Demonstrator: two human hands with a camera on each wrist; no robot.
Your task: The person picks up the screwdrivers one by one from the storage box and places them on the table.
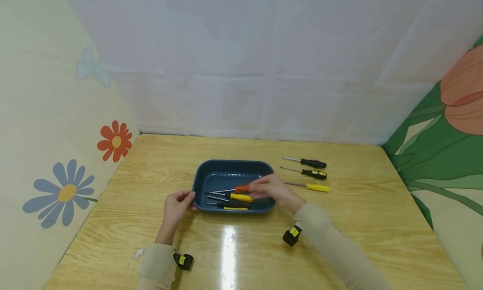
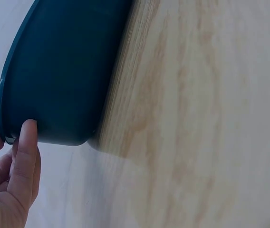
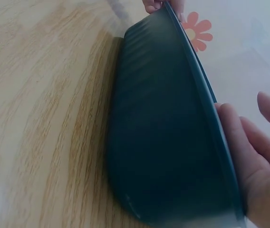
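A dark blue rectangular tray (image 1: 222, 166) stands on the table, several screwdrivers lying in its front half. My left hand (image 1: 177, 206) pinches the tray's left rim, thumb on top and fingers against the outer wall; the left wrist view shows this hand (image 2: 14, 183) at the corner. Over the right side, my right hand (image 1: 269, 187) holds the end of an orange-handled screwdriver (image 1: 242, 189), its shaft pointing left. Beside it lies a yellow-and-black screwdriver (image 1: 241, 197). In the right wrist view the fingertips of this hand (image 3: 258, 161) disappear behind the tray wall (image 3: 168, 128).
Right of the tray lie a black screwdriver (image 1: 313, 163), a black-and-yellow screwdriver (image 1: 314, 174) and a yellow-handled screwdriver (image 1: 318, 188). A small white scrap (image 1: 138, 252) rests at the front left of the wooden table (image 1: 358, 223). A white cloth (image 1: 256, 63) hangs behind.
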